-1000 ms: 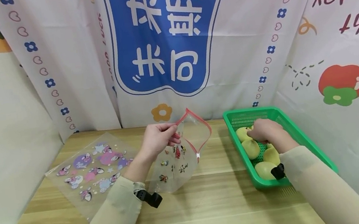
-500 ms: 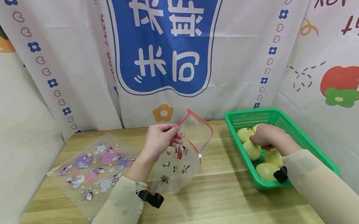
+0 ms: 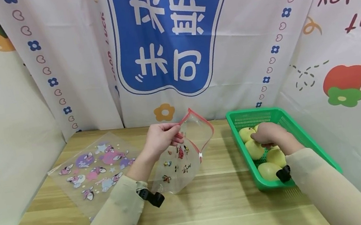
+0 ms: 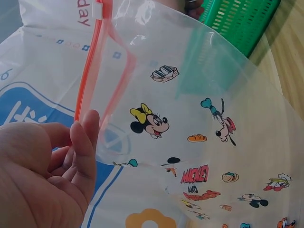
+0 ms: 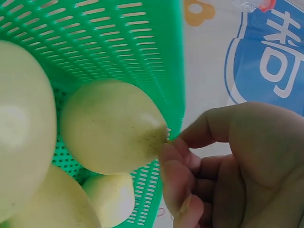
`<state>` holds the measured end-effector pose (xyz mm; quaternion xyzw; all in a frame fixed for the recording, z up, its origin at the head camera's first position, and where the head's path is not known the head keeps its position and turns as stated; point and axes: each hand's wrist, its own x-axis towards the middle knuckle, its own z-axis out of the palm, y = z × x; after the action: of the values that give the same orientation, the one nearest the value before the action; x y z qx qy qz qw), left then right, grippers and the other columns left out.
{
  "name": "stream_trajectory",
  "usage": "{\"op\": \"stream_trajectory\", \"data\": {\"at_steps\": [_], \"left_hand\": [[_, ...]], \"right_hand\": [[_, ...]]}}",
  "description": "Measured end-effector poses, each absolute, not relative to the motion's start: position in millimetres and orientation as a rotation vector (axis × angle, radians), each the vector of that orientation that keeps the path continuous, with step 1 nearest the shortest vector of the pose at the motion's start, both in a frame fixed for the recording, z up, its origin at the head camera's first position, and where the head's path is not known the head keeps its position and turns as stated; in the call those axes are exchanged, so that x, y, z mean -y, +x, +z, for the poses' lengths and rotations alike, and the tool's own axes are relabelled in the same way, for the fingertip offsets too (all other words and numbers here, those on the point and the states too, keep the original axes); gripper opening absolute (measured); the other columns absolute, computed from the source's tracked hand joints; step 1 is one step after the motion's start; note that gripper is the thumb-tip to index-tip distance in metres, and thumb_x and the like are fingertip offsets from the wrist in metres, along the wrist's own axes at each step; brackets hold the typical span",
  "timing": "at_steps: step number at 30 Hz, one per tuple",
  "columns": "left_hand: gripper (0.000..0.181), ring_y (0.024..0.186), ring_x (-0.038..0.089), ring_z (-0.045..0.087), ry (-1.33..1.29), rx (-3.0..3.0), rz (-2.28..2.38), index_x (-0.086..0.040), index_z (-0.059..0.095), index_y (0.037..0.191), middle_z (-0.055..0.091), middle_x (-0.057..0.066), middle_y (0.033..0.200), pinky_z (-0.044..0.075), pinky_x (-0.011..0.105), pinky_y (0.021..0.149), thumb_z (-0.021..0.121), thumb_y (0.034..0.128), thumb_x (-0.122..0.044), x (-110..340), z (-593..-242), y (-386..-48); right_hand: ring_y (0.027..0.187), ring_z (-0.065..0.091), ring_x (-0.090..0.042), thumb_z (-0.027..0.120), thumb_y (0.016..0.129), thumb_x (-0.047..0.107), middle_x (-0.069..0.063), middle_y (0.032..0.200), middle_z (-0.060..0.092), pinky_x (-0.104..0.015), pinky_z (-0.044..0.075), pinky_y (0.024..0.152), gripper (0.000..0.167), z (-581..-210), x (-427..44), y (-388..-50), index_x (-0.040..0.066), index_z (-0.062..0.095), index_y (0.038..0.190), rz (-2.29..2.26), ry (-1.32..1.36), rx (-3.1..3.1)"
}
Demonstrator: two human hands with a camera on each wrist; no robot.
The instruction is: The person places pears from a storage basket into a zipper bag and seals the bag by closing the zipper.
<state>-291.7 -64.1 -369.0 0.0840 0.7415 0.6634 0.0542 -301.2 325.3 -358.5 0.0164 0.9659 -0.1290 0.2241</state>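
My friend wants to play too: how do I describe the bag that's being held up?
Over the wooden table, look left of the green basket. There the left hand pinches a clear bag by its open top. Its red edge sets it apart from the pink-and-purple patterned bag lying flat.

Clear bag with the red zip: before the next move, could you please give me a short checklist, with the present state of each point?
1. Bag is held: ok, the left grip pinches it by the red zip.
2. Bag mouth is open: ok, its two edges stand apart.
3. Right grip has a pear: ok, thumb and finger pinch its stem end.
4. That hold is firm enough to lift: cannot tell.
5. Pear is out of the green basket: not ok, it is inside.
6. Purple-printed bag lies flat: ok, on the table.
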Motion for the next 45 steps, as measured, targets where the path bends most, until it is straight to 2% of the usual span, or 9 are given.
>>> {"op": "stream_trajectory", "data": {"at_steps": [4,8,11,18,21,26,33,40,45], "left_hand": [[0.032,0.070,0.011,0.078,0.253,-2.260,2.018,0.004,0.075,0.133,0.081,0.010,0.088,0.066,0.024,0.066,0.067,0.1110,-0.016,64.3,-368.7,-291.9],[0.032,0.070,0.011,0.078,0.243,-2.261,2.020,0.004,0.075,0.134,0.082,0.011,0.089,0.066,0.023,0.066,0.066,0.1113,-0.017,64.6,-369.8,-292.9],[0.032,0.070,0.012,0.078,0.227,-2.267,2.020,0.004,0.075,0.134,0.082,0.013,0.090,0.066,0.024,0.066,0.066,0.1116,-0.017,64.4,-370.1,-293.9],[0.031,0.070,0.012,0.078,0.190,-2.261,2.033,0.004,0.075,0.133,0.082,0.015,0.092,0.068,0.026,0.069,0.065,0.1118,-0.017,63.2,-367.1,-294.9],[0.031,0.070,0.012,0.078,0.175,-2.258,2.036,0.004,0.075,0.133,0.081,0.015,0.092,0.068,0.025,0.069,0.065,0.1119,-0.016,62.9,-366.8,-295.9],[0.030,0.070,0.013,0.078,0.155,-2.250,2.040,0.005,0.075,0.132,0.081,0.015,0.092,0.068,0.025,0.070,0.065,0.1119,-0.016,62.0,-367.4,-298.8],[0.035,0.070,0.012,0.078,0.138,-2.239,2.047,0.007,0.071,0.137,0.081,0.013,0.090,0.068,0.025,0.070,0.065,0.1120,-0.016,62.1,-368.2,-301.5],[0.034,0.069,0.012,0.078,0.148,-2.242,2.049,0.008,0.071,0.137,0.081,0.014,0.090,0.068,0.025,0.070,0.065,0.1119,-0.015,60.3,-368.3,-302.3],[0.031,0.069,0.012,0.078,0.142,-2.240,2.057,0.006,0.073,0.135,0.081,0.016,0.091,0.068,0.025,0.069,0.064,0.1119,-0.014,58.0,-368.7,-302.1]], "right_hand": [[0.052,0.050,-0.015,0.047,0.111,0.039,0.002,0.056,0.052,-0.031,0.043,0.056,0.055,-347.8,-324.5,-299.2,0.020,0.054,0.060,-0.343,0.053,-2.761],[0.064,0.061,-0.022,0.044,0.109,0.043,-0.006,0.070,0.064,-0.033,0.047,0.057,0.050,-337.2,-323.6,-297.7,0.018,0.054,0.066,-0.374,0.058,-2.875],[0.069,0.064,-0.024,0.042,0.109,0.044,-0.009,0.077,0.069,-0.035,0.048,0.058,0.049,-331.0,-322.7,-297.4,0.017,0.054,0.070,-0.427,0.069,-2.947],[0.052,0.046,-0.018,0.042,0.105,0.040,0.002,0.056,0.052,-0.031,0.039,0.049,0.048,-321.9,-317.0,-298.8,0.018,0.046,0.062,-0.624,0.136,-3.112],[0.052,0.041,-0.017,0.042,0.104,0.038,0.004,0.055,0.046,-0.031,0.036,0.049,0.045,-318.2,-311.8,-299.3,0.019,0.043,0.063,-0.714,0.136,-3.177],[0.060,0.045,-0.022,0.044,0.102,0.034,0.003,0.059,0.043,-0.033,0.038,0.055,0.037,-306.9,-296.4,-296.4,0.018,0.045,0.068,-0.860,0.099,-3.254],[0.068,0.057,-0.026,0.047,0.103,0.033,-0.001,0.067,0.055,-0.034,0.046,0.060,0.034,-288.4,-267.5,-289.4,0.015,0.051,0.075,-1.073,0.020,-3.206],[0.083,0.075,-0.027,0.048,0.105,0.033,-0.009,0.087,0.071,-0.033,0.060,0.069,0.033,-277.5,-234.2,-284.6,0.011,0.065,0.089,-1.179,-0.044,-3.136],[0.078,0.067,-0.025,0.050,0.105,0.031,-0.009,0.087,0.070,-0.033,0.055,0.067,0.031,-275.4,-211.7,-283.3,0.011,0.063,0.086,-1.203,-0.113,-3.115]]}}
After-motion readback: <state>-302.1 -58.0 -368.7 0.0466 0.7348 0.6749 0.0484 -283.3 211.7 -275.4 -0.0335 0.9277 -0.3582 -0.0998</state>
